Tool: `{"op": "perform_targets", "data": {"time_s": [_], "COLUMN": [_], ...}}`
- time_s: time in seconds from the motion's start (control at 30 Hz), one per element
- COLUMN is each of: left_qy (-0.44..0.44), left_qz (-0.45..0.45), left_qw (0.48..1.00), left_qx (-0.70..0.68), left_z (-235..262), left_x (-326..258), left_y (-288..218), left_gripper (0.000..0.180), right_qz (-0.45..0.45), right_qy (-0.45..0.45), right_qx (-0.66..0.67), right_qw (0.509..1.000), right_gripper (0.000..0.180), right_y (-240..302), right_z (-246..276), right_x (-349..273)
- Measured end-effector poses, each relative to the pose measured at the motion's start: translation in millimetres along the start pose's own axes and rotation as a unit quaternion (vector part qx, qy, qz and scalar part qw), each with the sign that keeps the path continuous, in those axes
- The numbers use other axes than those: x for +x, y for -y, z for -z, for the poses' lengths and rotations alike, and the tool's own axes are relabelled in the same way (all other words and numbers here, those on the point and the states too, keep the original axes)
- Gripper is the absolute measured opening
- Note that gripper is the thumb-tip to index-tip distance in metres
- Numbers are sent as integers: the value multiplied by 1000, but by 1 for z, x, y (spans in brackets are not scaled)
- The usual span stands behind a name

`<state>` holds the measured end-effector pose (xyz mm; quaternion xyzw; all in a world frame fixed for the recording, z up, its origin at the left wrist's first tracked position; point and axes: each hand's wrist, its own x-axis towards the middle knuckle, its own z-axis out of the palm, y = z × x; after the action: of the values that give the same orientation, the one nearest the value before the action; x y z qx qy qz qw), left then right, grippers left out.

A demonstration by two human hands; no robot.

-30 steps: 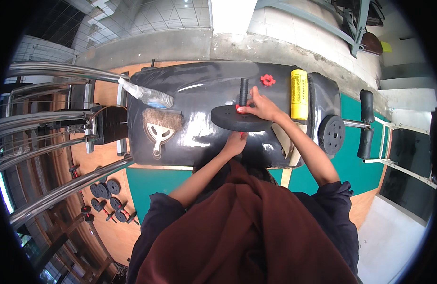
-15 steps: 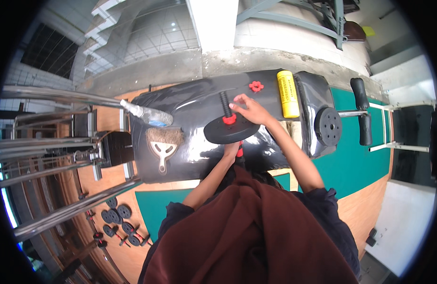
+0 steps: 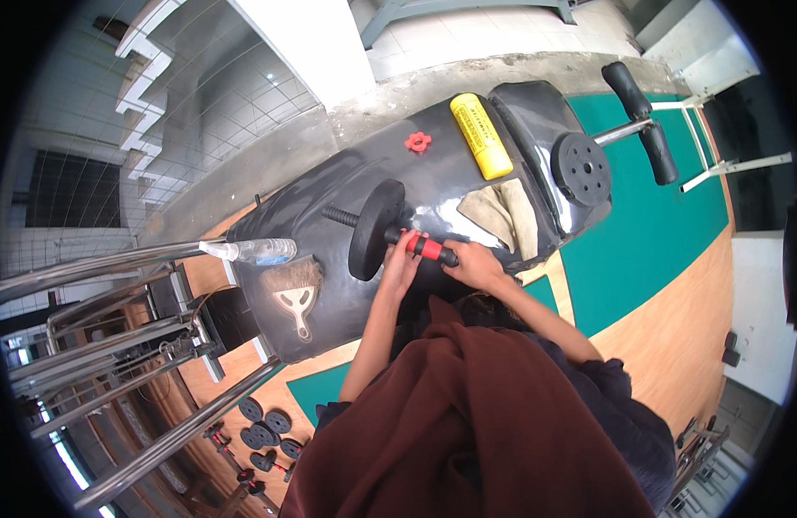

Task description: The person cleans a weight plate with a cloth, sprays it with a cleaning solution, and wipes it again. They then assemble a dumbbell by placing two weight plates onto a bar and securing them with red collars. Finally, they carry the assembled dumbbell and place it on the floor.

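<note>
A dumbbell bar with a red and black grip (image 3: pixel 430 249) lies tilted over the black padded bench (image 3: pixel 329 319). One black weight plate (image 3: pixel 377 230) is on it, standing nearly on edge, and the bare threaded end (image 3: pixel 339 216) points left. My left hand (image 3: pixel 399 268) is closed round the bar just right of the plate, its fingertips against a red part. Wrapped round the bar's right end is my right hand (image 3: pixel 476 267); its fingers partly hide that end. Beyond the plate, a loose red star-shaped nut (image 3: pixel 417 142) rests on the bench.
On the bench are a yellow cylindrical container (image 3: pixel 481 136), a beige cloth (image 3: pixel 504 216), another black plate (image 3: pixel 581 168), a hand brush (image 3: pixel 296 295) and a clear spray bottle (image 3: pixel 256 250). Metal rails (image 3: pixel 157 259) stand at left. Several plates (image 3: pixel 265 432) and dumbbells lie on the floor.
The dumbbell has tipped from upright to lying toward the left. My right hand has moved from the threaded end to the bar's other end. The view has turned and shifted.
</note>
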<state>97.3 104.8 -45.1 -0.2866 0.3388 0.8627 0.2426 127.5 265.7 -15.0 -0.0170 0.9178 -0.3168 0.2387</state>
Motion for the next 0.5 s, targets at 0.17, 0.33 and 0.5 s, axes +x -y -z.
{"op": "perform_targets", "data": {"time_s": [0.17, 0.33, 0.5], "left_qy": [143, -124, -70], "left_qz": [10, -489, -206], "left_qw": [911, 723, 915], "left_qx": [387, 471, 339], "left_z": [0, 1, 9], "left_x": [-78, -55, -15], "left_y": [-49, -81, -66], "left_gripper": [35, 55, 58], "right_qz": [90, 164, 149], "right_qy": [37, 77, 95], "right_qx": [-26, -53, -96], "right_qw": [995, 982, 980], "right_gripper": [36, 27, 36], "right_y": [-16, -30, -25], "right_z": [32, 45, 57], "right_x": [29, 58, 55]}}
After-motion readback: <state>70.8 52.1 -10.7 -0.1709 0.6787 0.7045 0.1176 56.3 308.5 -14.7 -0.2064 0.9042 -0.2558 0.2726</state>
